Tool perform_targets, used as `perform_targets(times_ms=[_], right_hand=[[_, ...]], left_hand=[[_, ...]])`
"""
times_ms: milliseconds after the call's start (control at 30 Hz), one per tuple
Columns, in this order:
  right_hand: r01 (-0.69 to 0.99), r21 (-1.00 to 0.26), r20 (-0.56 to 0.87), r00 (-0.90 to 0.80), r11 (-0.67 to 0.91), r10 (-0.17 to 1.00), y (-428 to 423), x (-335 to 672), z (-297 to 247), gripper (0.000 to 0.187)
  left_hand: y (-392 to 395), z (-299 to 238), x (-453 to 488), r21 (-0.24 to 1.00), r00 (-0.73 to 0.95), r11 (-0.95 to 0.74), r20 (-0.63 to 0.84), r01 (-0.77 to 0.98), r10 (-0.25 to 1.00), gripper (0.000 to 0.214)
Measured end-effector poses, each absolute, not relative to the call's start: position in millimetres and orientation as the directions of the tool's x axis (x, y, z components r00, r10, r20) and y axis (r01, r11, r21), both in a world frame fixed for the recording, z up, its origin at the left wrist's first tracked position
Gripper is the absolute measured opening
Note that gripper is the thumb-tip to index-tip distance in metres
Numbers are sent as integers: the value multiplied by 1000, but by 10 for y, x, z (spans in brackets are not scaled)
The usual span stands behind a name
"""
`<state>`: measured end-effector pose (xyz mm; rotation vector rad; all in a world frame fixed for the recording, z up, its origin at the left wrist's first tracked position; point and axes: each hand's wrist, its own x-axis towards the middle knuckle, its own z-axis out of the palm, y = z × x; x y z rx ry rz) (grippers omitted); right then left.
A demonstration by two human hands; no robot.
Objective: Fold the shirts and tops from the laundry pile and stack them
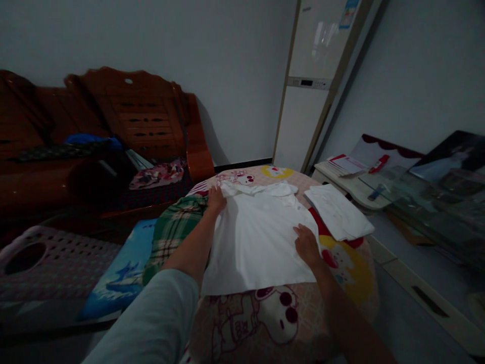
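A white shirt lies spread out, its upper part folded in a loose band along the far edge. My left hand is at the shirt's far left corner, fingers closed on the cloth there. My right hand rests on the shirt's right side, its fingers partly stretched over the fabric. Beneath the shirt is a pink patterned blanket with cartoon dogs. To the right sits a folded white garment. A green plaid cloth lies beside my left forearm.
A wooden bench with clothes on its seat stands at the back left. A pink perforated basket and a blue picture panel are at left. A tall air conditioner stands behind; a glass-topped cabinet is at right.
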<state>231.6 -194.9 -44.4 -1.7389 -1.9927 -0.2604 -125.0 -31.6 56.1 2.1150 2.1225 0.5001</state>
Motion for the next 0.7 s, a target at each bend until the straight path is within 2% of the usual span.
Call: perform_targets(times_ms=[167, 267, 433, 533, 600, 700], right_hand=[[979, -99, 489, -109, 180, 865, -2102, 2467, -399, 43], [982, -46, 524, -131, 181, 842, -2211, 2645, -339, 41], [998, 16, 548, -64, 66, 834, -2321, 2894, -252, 35], [997, -50, 557, -20, 57, 831, -2332, 2704, -185, 29], [982, -127, 531, -50, 137, 846, -2346, 2412, -142, 30], [929, -198, 437, -203, 314, 876, -2416, 1928, -121, 39]], left_hand=[[-722, 475, -1226, 289, 17, -58, 142, 956, 990, 55], [-1078, 428, -1252, 243, 46, -65, 83, 968, 995, 57], [-1648, 381, -1357, 230, 50, -50, 3, 972, 999, 60], [-1892, 372, -1356, 252, 38, -30, -27, 967, 999, 60], [-2000, 384, -1336, 266, -4, 8, -15, 964, 1000, 61], [-2088, 428, -1327, 265, -62, 72, -46, 962, 997, 64]])
